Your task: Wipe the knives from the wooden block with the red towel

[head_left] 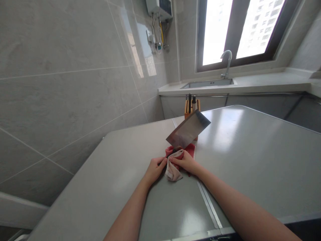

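Observation:
A kitchen cleaver is held up at a tilt over the table, its broad blade pointing away to the upper right. My left hand is closed around the dark handle at the near end, which is mostly hidden. In my right hand is a red and pale cloth, pinched and folded about the handle near the blade. One end of the cloth hangs toward me. Behind the blade stands a wooden knife block with dark-handled tools in it, partly covered by the cleaver.
The pale table has a metal seam running through it. Beyond it is a counter with a sink and a faucet under a window. A tiled wall rises on the left, with a water heater in the corner.

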